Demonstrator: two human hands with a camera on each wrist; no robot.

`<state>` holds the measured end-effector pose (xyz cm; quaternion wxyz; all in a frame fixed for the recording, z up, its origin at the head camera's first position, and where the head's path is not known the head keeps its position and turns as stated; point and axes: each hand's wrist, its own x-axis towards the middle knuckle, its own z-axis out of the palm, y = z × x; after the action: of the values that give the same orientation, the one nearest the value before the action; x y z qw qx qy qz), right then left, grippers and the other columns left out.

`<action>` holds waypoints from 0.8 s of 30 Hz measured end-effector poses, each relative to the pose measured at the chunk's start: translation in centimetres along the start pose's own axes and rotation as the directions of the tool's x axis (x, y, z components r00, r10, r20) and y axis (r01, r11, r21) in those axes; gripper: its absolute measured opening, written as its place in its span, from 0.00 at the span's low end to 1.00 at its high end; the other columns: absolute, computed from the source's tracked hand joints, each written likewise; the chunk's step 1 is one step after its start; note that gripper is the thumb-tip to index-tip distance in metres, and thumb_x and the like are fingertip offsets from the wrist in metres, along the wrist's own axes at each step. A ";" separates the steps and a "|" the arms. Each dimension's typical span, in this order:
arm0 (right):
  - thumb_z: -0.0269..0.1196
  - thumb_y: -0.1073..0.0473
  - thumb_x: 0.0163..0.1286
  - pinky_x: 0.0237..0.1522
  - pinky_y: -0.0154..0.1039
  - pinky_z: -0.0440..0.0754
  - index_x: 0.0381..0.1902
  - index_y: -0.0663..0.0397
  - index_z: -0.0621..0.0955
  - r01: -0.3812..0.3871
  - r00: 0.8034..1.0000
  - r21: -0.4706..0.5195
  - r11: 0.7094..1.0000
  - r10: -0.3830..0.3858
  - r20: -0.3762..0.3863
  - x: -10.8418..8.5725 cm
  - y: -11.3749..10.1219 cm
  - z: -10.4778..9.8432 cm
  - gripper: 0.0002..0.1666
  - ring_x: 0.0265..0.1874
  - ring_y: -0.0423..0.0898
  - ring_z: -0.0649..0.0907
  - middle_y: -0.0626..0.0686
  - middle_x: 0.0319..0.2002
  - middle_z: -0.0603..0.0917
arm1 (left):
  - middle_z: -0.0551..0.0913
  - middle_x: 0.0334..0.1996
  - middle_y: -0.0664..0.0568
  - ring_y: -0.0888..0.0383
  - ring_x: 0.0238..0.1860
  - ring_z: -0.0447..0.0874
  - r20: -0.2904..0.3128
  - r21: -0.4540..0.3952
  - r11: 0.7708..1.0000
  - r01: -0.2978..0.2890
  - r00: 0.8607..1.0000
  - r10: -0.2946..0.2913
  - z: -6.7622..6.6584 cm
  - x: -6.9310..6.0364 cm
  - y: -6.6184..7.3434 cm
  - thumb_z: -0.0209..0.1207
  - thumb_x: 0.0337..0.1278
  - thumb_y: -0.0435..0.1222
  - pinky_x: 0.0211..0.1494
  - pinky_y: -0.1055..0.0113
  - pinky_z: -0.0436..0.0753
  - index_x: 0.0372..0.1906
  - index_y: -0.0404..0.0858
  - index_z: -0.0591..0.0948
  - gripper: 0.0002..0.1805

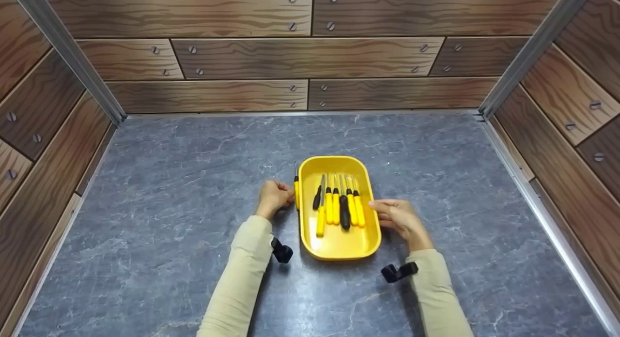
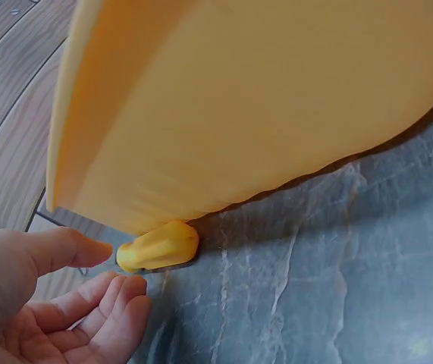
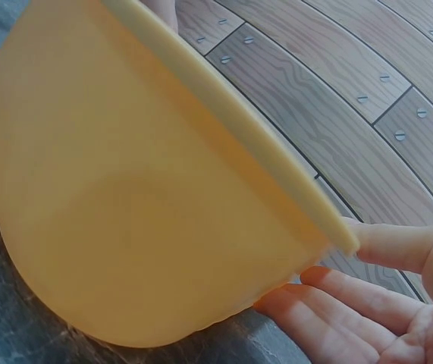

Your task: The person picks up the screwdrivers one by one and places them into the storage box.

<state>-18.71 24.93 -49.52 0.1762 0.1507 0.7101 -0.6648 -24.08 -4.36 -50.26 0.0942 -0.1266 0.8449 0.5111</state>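
Observation:
A yellow plastic tray (image 1: 339,245) holds several screwdrivers, mostly with yellow handles. Among them lie a black-handled screwdriver (image 1: 344,213) and a small black one (image 1: 317,199). Another yellow screwdriver (image 1: 297,188) lies on the tabletop along the tray's left outer wall, its shaft pointing away. My left hand (image 1: 276,197) is beside that screwdriver; the left wrist view has its thumb and loosely bent fingers apart, near the yellow handle (image 2: 159,246) but not closed round it. At the tray's right side, my right hand (image 1: 398,217) grips the edge, thumb at the rim and fingers against the outer wall.
The grey marbled tabletop (image 1: 169,221) extends around the tray. Wood-patterned panels (image 1: 310,58) enclose the back and both sides, with metal rails (image 1: 547,235) along the edges. Black wrist mounts (image 1: 282,251) stick out from both sleeves.

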 end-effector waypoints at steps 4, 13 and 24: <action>0.64 0.57 0.66 0.42 0.34 0.90 0.61 0.76 0.70 0.000 1.000 -0.004 1.000 0.000 0.002 0.0 0.0 0.0 0.33 0.34 0.38 0.87 0.48 0.34 0.89 | 0.79 0.15 0.57 0.65 0.16 0.75 0.003 0.036 0.999 -0.011 1.000 0.010 0.4 0.0 0.1 0.63 0.51 0.32 0.20 0.78 0.77 0.30 0.32 0.87 0.06; 0.64 0.58 0.66 0.43 0.35 0.90 0.61 0.77 0.70 0.002 1.000 0.006 1.000 -0.002 0.012 0.0 0.0 -0.1 0.33 0.34 0.39 0.87 0.50 0.36 0.89 | 0.81 0.18 0.54 0.62 0.18 0.73 -0.055 0.185 0.982 -0.044 0.997 0.055 1.1 -0.1 0.4 0.64 0.50 0.36 0.20 0.78 0.70 0.27 0.34 0.87 0.08; 0.63 0.59 0.66 0.41 0.34 0.90 0.61 0.78 0.69 0.004 1.000 0.017 1.000 -0.004 0.013 0.0 0.1 -0.1 0.32 0.33 0.38 0.87 0.48 0.33 0.89 | 0.89 0.33 0.42 0.49 0.35 0.84 -0.079 0.246 0.969 -0.018 0.996 0.039 1.2 -0.1 0.6 0.65 0.47 0.36 0.35 0.69 0.83 0.28 0.33 0.88 0.09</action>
<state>-18.67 25.00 -49.64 0.1783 0.1467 0.7035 -0.6722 -24.14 -2.98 -50.29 0.0667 -0.1230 0.9065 0.3983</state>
